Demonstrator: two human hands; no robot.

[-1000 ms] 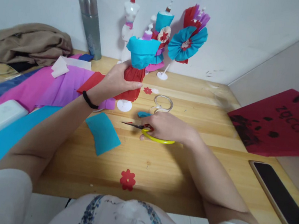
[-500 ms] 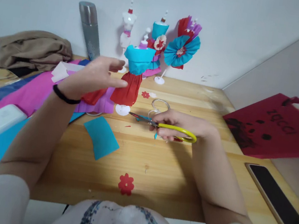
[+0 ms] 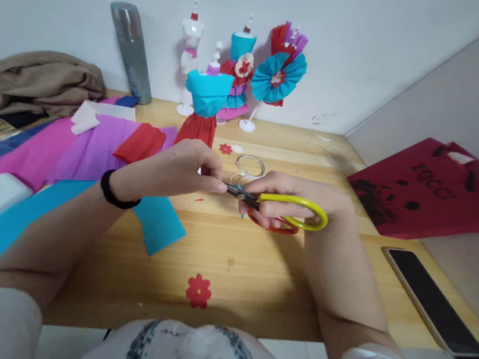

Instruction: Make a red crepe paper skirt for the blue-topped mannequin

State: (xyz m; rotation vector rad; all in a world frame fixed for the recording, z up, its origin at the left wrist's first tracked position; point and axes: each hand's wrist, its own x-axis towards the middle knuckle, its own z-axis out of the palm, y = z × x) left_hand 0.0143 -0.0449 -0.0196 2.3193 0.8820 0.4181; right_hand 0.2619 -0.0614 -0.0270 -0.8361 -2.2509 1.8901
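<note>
My right hand point(image 3: 279, 197) holds scissors point(image 3: 297, 202) with yellow and red handles, their blades pointing left. The fingers of my left hand point(image 3: 191, 169) are pinched around the blade tips. Just behind my left hand stands a small mannequin point(image 3: 208, 94) in a turquoise top and red skirt; its base is hidden. A turquoise paper piece point(image 3: 160, 225) lies below my left wrist. Nearer to me is a red paper flower point(image 3: 199, 291). Beyond the scissors lies a coil of wire point(image 3: 250, 165).
Three more mannequins, one with a turquoise rosette point(image 3: 278, 78), stand at the wall beside a grey bottle point(image 3: 132, 52). Coloured paper point(image 3: 90, 151) and brown cloth point(image 3: 40, 84) lie left. A red bag point(image 3: 436, 191) and phone point(image 3: 432, 301) are at right.
My left hand has moved right and down from beside the mannequin to the scissor tips, and its fingers have closed. The scissors stay in my right hand. The view has shifted slightly.
</note>
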